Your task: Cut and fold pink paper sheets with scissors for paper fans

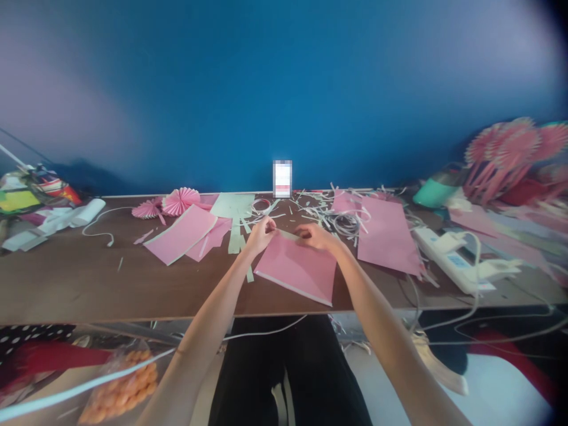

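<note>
Brown tbl (89, 287): L hand (261, 235), R hand (318, 236) curl @ pink ppr (297, 269) edge.

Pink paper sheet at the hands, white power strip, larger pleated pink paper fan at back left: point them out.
Pink paper sheet (298, 267): head view, middle of its upper face.
White power strip (437, 251): head view, on its casing.
Pleated pink paper fan (181, 203): head view, on its folds.

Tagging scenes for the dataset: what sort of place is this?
Likely a paper-craft workspace, though home or workshop is unclear: a pink sheet, pleated pink fans and pale strips lie on a brown table.
</note>
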{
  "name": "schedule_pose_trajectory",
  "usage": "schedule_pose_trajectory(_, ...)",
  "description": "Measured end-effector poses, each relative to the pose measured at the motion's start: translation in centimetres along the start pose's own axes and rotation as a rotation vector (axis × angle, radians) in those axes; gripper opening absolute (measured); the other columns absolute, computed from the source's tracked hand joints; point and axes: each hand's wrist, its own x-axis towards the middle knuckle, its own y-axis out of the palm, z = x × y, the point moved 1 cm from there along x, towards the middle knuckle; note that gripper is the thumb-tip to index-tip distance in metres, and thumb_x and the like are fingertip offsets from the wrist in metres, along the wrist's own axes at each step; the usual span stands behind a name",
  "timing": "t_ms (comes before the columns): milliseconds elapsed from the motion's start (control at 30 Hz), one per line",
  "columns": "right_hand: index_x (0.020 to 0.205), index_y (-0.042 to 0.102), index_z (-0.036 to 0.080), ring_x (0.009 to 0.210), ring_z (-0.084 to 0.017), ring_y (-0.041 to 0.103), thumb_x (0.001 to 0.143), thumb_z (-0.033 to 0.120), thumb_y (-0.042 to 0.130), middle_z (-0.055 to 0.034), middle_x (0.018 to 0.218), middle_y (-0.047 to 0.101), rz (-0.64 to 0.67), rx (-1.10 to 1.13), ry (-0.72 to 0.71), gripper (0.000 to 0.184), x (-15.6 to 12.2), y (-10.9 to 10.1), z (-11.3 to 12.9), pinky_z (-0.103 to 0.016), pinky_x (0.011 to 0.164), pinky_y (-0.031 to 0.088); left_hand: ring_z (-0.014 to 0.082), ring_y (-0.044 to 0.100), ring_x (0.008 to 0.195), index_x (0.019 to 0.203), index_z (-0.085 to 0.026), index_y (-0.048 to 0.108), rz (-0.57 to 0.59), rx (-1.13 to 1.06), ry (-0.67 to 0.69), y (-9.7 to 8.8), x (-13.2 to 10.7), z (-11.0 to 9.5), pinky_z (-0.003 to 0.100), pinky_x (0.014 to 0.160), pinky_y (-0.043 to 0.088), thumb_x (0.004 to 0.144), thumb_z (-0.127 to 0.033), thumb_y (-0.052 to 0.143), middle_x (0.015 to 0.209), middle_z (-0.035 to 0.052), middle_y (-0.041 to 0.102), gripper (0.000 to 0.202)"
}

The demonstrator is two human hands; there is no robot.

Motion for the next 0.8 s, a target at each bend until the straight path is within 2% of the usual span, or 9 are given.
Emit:
schedule_pose_trajectory(133, 0.105, 0.066, 0.017, 0.085, -0.02, 0.064, 0.077, 0.032, 0.065, -0.0072, 0.1, 0.07, 0.072, 0.006, -0.033, 0.032, -0.1, 0.1, 0.8, -0.026, 0.073, 0.047, 0.0155, 0.057, 0.077, 0.086, -0.019, 0.052, 0.031, 0.006, 0.005, 0.1, 0.0, -0.1, 0.027, 0.069, 0.042, 0.078, -0.027, 0.06, 0.084, 0.0022, 0.059, 0.014)
schedule_pose_trajectory(233, 0.097, 0.068, 0.017, 0.082, -0.02, 0.062, 0.078, 0.042, 0.061, -0.0052, 0.093, 0.07, 0.132, 0.003, -0.033, 0.032, -0.5, 0.0, 1.6, -0.026, 0.07, 0.045, 0.0157, 0.057, 0.076, 0.09, -0.019, 0.053, 0.043, 0.037, 0.032, -0.1, 0.0, -0.2, 0.027, 0.07, 0.043, 0.079, -0.025, 0.058, 0.084, 0.0019, 0.06, 0.013)
schedule_pose_trajectory(400, 0.09, 0.069, 0.014, 0.073, -0.018, 0.056, 0.079, 0.05, 0.055, -0.0048, 0.076, 0.066, 0.01, 0.022, 0.05, 0.04, -0.7, -0.1, 2.3, -0.025, 0.062, 0.039, 0.0174, 0.058, 0.085, 0.098, -0.02, 0.056, 0.041, 0.081, 0.106, -0.3, -0.2, -0.6, 0.03, 0.078, 0.043, 0.084, -0.024, 0.052, 0.093, 0.0035, 0.062, 0.015)
schedule_pose_trajectory(500, 0.082, 0.067, 0.013, 0.065, -0.015, 0.051, 0.076, 0.05, 0.057, -0.0024, 0.071, 0.062, 0.041, 0.019, 0.004, 0.039, -0.4, 0.5, 2.4, -0.024, 0.057, 0.034, 0.0178, 0.059, 0.089, 0.101, -0.021, 0.057, 0.086, 0.05, 0.113, 0.0, -0.4, -1.0, 0.03, 0.081, 0.043, 0.086, -0.026, 0.049, 0.099, 0.0041, 0.063, 0.018)
schedule_pose_trajectory(600, 0.072, 0.065, 0.013, 0.055, -0.011, 0.043, 0.073, 0.048, 0.059, 0.0011, 0.061, 0.056, 0.076, -0.014, -0.008, 0.036, -0.1, 1.1, 2.2, -0.023, 0.052, 0.029, 0.0181, 0.059, 0.092, 0.109, -0.021, 0.056, 0.108, -0.015, 0.067, 0.3, -0.6, -1.3, 0.029, 0.08, 0.044, 0.087, -0.032, 0.048, 0.102, 0.0052, 0.064, 0.026)
schedule_pose_trajectory(667, 0.07, 0.064, 0.012, 0.054, -0.01, 0.041, 0.073, 0.048, 0.059, 0.0014, 0.06, 0.055, 0.053, -0.01, -0.001, 0.036, 0.0, 1.3, 1.9, -0.023, 0.051, 0.028, 0.018, 0.06, 0.086, 0.111, -0.019, 0.055, 0.138, -0.058, 0.008, 0.5, -0.6, -1.2, 0.028, 0.074, 0.044, 0.085, -0.036, 0.051, 0.097, 0.0054, 0.065, 0.032)
schedule_pose_trajectory(700, 0.071, 0.065, 0.012, 0.054, -0.011, 0.042, 0.073, 0.048, 0.059, 0.0009, 0.061, 0.056, 0.04, 0.004, -0.002, 0.037, -0.1, 1.4, 1.9, -0.023, 0.051, 0.028, 0.0176, 0.06, 0.081, 0.107, -0.018, 0.057, 0.154, -0.064, -0.016, 0.5, -0.6, -1.1, 0.027, 0.07, 0.044, 0.083, -0.038, 0.053, 0.091, 0.0048, 0.065, 0.031)
schedule_pose_trajectory(800, 0.073, 0.065, 0.012, 0.059, -0.012, 0.047, 0.072, 0.05, 0.061, -0.0007, 0.065, 0.06, 0.028, 0.029, -0.006, 0.038, -0.1, 1.5, 1.8, -0.023, 0.053, 0.031, 0.0141, 0.054, 0.064, 0.077, -0.015, 0.06, 0.166, -0.033, -0.053, 0.6, -0.5, -0.7, 0.025, 0.059, 0.039, 0.079, -0.04, 0.057, 0.069, 0.0009, 0.06, 0.025)
